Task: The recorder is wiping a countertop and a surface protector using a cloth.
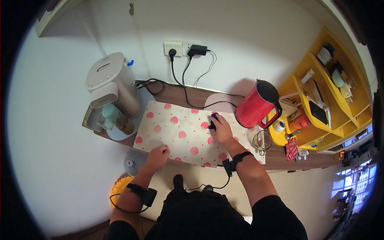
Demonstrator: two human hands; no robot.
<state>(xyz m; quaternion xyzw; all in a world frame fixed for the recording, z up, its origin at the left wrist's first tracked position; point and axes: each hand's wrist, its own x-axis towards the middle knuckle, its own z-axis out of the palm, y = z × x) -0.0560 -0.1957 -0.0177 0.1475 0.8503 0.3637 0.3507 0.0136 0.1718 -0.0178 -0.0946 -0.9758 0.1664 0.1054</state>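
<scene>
A strawberry-print sheet [182,145] covers the middle of the wooden counter [172,95]. My right hand [222,129] presses on it from above, its fingers closed over a dark blue, crumpled thing that looks like a cloth [213,121]. Most of that cloth is hidden under the fingers. At the sheet's front left edge is my left hand [158,156], fingers curled in with nothing visible in them. A red electric kettle [251,105] with a black lid stands right of my right hand. Nearer the front, a clear glass mug [260,141] rests on the sheet.
A water dispenser [115,87] and a bottle with a mint lid [118,120] occupy the left end. Black cords [189,97] run from wall sockets [173,48] behind the sheet. On the right stands a yellow shelf [303,132] holding small items, with a red packet [291,149] before it.
</scene>
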